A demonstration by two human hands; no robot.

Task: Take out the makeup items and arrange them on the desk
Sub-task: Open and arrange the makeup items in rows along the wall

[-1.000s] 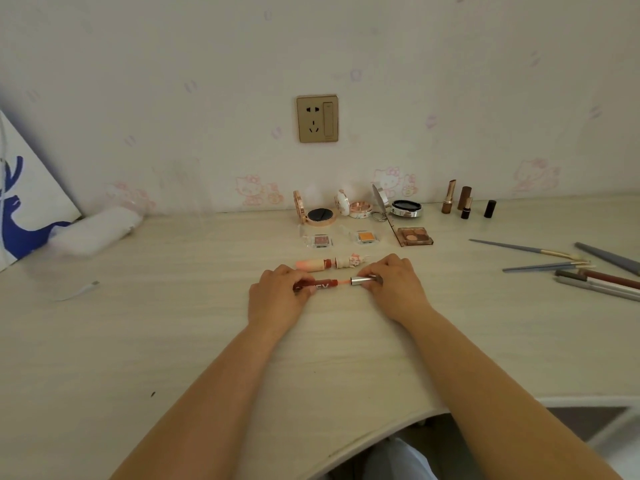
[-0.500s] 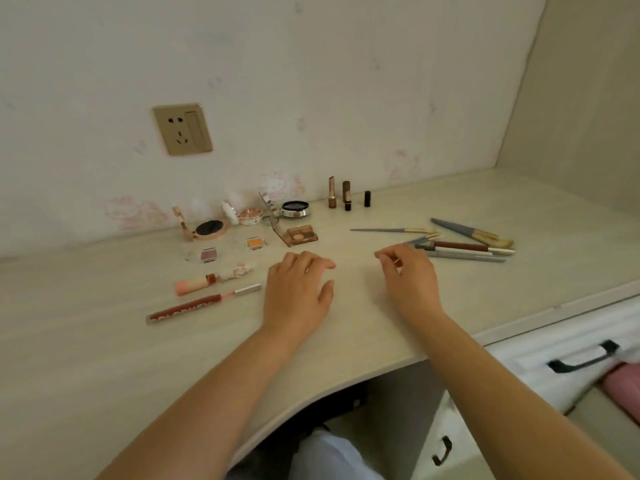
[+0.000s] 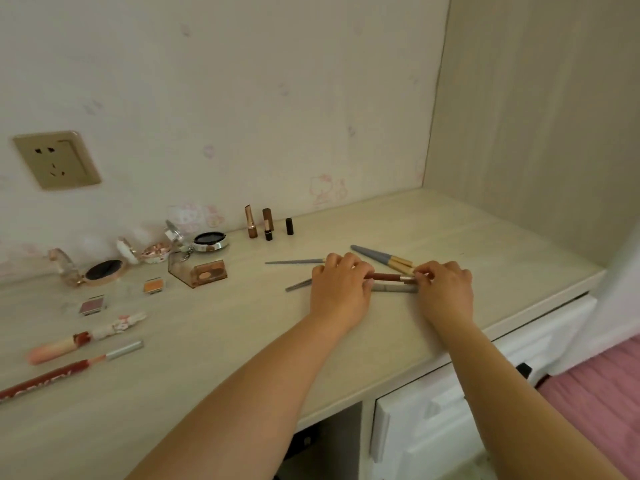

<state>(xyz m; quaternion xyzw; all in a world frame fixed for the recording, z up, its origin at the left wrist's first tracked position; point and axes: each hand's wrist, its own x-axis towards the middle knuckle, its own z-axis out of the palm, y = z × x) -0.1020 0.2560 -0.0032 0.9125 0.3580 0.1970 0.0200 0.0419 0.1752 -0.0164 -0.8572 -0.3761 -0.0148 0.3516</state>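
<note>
My left hand (image 3: 339,291) and my right hand (image 3: 445,289) pinch the two ends of a brown makeup pencil (image 3: 388,277) just above the desk (image 3: 214,348). Under it lies a grey pencil (image 3: 394,289). A grey brush with a gold end (image 3: 377,257) and two thin grey sticks (image 3: 294,261) lie close by. At the left lie a red lip gloss tube (image 3: 52,375) and a pink lip gloss (image 3: 83,337). Open compacts (image 3: 104,270), eyeshadow pans (image 3: 91,304) and three upright lipsticks (image 3: 251,221) line the wall.
A wall socket (image 3: 55,159) is at the upper left. A side panel (image 3: 536,116) closes the desk on the right. White drawers (image 3: 467,393) sit below the desk edge, with pink bedding (image 3: 602,403) at the far right.
Both hands left the red lip gloss tube on the desk, moved right to the pencils and took hold of the brown pencil by its ends. The view swung right.
</note>
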